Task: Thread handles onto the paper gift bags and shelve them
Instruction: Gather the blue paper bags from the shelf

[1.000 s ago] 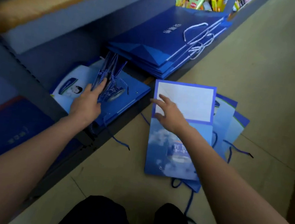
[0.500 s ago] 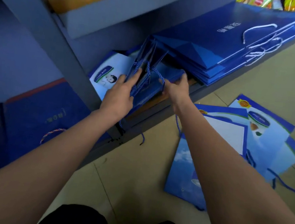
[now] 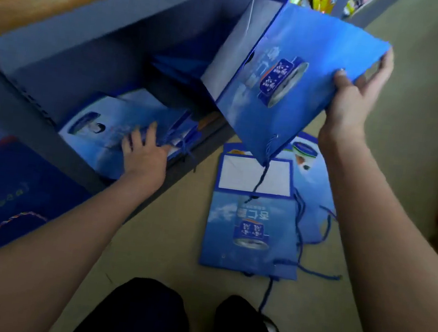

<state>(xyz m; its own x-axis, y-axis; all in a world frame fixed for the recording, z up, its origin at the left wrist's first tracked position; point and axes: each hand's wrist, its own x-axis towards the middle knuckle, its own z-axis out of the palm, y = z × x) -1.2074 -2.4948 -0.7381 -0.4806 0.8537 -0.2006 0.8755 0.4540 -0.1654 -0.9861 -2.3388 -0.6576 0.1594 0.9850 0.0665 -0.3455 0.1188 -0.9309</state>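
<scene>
My right hand (image 3: 354, 99) has lifted a gift bag (image 3: 287, 72), fingers pinching its edge; my left hand's (image 3: 145, 154) flat fingers press the shelved stack (image 3: 112, 128).

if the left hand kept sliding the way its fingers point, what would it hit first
The left hand already rests on the flat bags on the shelf; its fingers point deeper in, so it would slide over them toward the shelf's back wall, though depth is unclear.
</scene>
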